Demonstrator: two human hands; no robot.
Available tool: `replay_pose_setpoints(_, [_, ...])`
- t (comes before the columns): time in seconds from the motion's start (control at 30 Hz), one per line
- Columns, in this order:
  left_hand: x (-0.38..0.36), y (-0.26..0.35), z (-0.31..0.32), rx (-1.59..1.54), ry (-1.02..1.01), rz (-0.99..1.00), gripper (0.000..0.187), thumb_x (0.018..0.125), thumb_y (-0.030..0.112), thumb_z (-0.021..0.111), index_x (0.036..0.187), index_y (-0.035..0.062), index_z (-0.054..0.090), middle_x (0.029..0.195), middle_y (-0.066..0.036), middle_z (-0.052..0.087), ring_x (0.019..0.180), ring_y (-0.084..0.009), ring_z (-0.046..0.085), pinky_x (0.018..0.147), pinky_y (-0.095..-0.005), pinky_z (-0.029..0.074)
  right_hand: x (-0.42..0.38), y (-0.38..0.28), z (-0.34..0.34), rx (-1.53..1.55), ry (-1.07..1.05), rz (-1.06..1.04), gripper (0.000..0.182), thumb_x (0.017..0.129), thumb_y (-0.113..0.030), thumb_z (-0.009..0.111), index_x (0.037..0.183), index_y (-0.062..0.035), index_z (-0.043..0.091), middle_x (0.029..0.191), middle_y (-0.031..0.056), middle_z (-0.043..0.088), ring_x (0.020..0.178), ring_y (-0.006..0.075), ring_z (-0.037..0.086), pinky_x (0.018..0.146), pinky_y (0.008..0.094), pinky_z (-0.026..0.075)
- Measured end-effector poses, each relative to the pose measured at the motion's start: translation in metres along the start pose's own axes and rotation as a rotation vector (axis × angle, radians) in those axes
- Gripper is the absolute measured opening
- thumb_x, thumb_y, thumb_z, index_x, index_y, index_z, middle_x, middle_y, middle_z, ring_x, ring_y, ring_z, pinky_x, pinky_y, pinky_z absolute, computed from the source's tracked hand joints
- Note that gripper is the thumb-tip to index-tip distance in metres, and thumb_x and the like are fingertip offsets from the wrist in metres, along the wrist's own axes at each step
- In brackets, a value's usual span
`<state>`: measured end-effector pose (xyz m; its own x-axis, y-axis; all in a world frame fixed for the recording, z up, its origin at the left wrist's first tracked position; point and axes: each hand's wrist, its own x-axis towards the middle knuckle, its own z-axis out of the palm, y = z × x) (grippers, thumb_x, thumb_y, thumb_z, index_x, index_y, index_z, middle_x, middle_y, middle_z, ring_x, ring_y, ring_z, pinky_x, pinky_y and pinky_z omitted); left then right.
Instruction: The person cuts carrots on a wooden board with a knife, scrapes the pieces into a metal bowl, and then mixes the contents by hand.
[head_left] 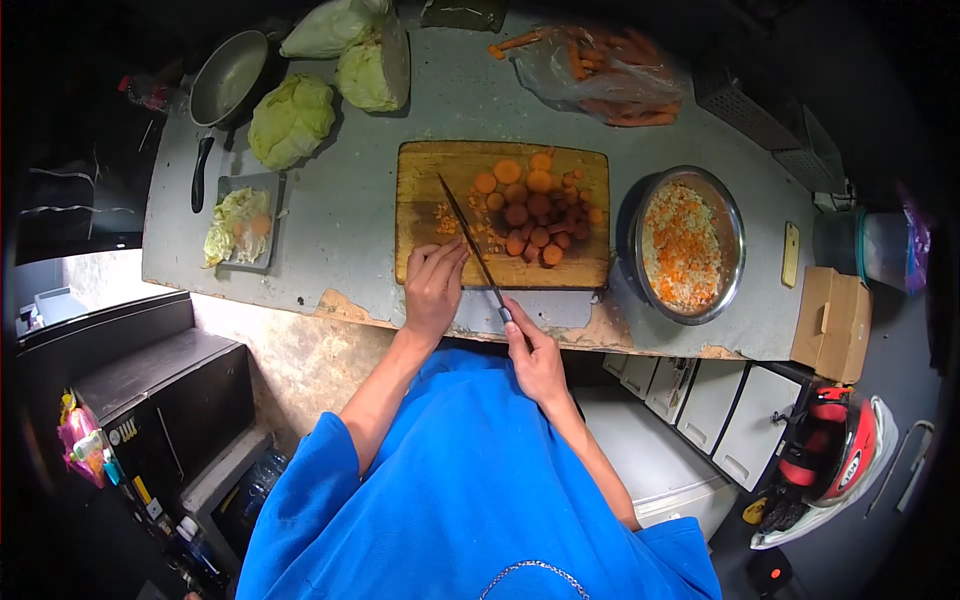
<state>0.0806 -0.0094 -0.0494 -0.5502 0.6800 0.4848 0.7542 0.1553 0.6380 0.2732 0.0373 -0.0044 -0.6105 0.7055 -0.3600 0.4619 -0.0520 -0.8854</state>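
In my right hand is the handle of a kitchen knife, its long blade slanting up and left across the wooden cutting board. My left hand rests at the board's near left part, fingers bent and pressed together with their tips close to the blade. Whatever lies under those fingertips is hidden. Finely chopped carrot is scattered left of the blade. To its right, thick carrot rounds lie heaped, with a few small bits among them.
A metal bowl of chopped orange and pale vegetables stands at right. Behind the board lies a plastic bag of carrots. Cabbages, a frying pan and a grey tray sit at left. A phone lies near the right edge.
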Motion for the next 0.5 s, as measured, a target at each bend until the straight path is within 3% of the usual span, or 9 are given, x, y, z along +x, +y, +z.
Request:
replay_pose_setpoints(0.07, [-0.002, 0.001, 0.003, 0.030, 0.029, -0.012, 0.020, 0.083, -0.004, 0.076, 0.103, -0.0025, 0.077, 0.109, -0.013, 0.076, 0.095, -0.0302, 0.066, 0.084, -0.0385, 0.055, -0.004, 0.004, 0.000, 0.052, -0.015, 0.031, 0.040, 0.108, -0.023, 0.054, 0.146, -0.0102, 0.060, 0.135, 0.0199, 0.068, 0.128, 0.0306, 0.065, 0.105, 0.0349, 0.050])
replay_pose_setpoints(0.13, [-0.001, 0.003, 0.003, 0.039, 0.027, -0.021, 0.020, 0.083, -0.004, 0.076, 0.103, -0.0023, 0.077, 0.109, -0.013, 0.077, 0.095, -0.0299, 0.066, 0.084, -0.0383, 0.055, -0.007, -0.009, -0.004, 0.181, -0.028, 0.249, 0.040, 0.108, -0.022, 0.055, 0.146, -0.0087, 0.060, 0.135, 0.0204, 0.069, 0.128, 0.0257, 0.065, 0.105, 0.0333, 0.049])
replay_pose_setpoints(0.17, [0.000, 0.003, 0.003, 0.047, 0.028, -0.028, 0.019, 0.084, -0.003, 0.076, 0.103, -0.0020, 0.077, 0.109, -0.012, 0.077, 0.095, -0.0297, 0.066, 0.084, -0.0382, 0.055, -0.007, 0.011, 0.002, 0.123, 0.041, 0.009, 0.040, 0.108, -0.021, 0.056, 0.146, -0.0099, 0.060, 0.132, 0.0216, 0.070, 0.124, 0.0238, 0.067, 0.102, 0.0322, 0.050])
replay_pose_setpoints(0.2, [0.000, 0.003, 0.004, 0.047, 0.031, -0.031, 0.019, 0.084, -0.003, 0.076, 0.103, -0.0020, 0.077, 0.109, -0.012, 0.077, 0.095, -0.0297, 0.066, 0.084, -0.0382, 0.055, -0.008, 0.004, 0.001, 0.120, 0.038, 0.008, 0.040, 0.108, -0.021, 0.056, 0.146, -0.0099, 0.060, 0.132, 0.0216, 0.070, 0.124, 0.0238, 0.067, 0.102, 0.0322, 0.050])
replay_pose_setpoints(0.27, [0.000, 0.002, 0.003, 0.045, 0.032, -0.026, 0.018, 0.084, -0.003, 0.075, 0.102, -0.0025, 0.077, 0.107, -0.012, 0.077, 0.094, -0.0301, 0.067, 0.083, -0.0379, 0.055, -0.010, -0.014, -0.002, 0.032, -0.077, 0.231, 0.040, 0.108, -0.022, 0.056, 0.146, -0.0103, 0.060, 0.132, 0.0209, 0.070, 0.123, 0.0236, 0.068, 0.101, 0.0320, 0.050])
replay_pose_setpoints(0.3, [-0.001, 0.002, 0.002, 0.047, 0.031, -0.029, 0.018, 0.084, -0.003, 0.075, 0.102, -0.0025, 0.077, 0.107, -0.012, 0.077, 0.094, -0.0301, 0.067, 0.083, -0.0379, 0.055, -0.011, -0.009, 0.002, 0.060, -0.023, 0.062, 0.040, 0.108, -0.022, 0.057, 0.146, -0.0105, 0.060, 0.133, 0.0203, 0.069, 0.125, 0.0240, 0.067, 0.102, 0.0323, 0.050])
replay_pose_setpoints(0.5, [0.003, 0.003, -0.002, -0.026, 0.057, -0.030, 0.016, 0.084, -0.005, 0.076, 0.099, -0.0039, 0.077, 0.103, -0.014, 0.077, 0.094, -0.0309, 0.069, 0.082, -0.0378, 0.057, -0.009, -0.002, 0.002, 0.036, -0.021, 0.039, 0.040, 0.107, -0.023, 0.057, 0.145, -0.0105, 0.060, 0.137, 0.0187, 0.068, 0.129, 0.0294, 0.064, 0.104, 0.0332, 0.050])
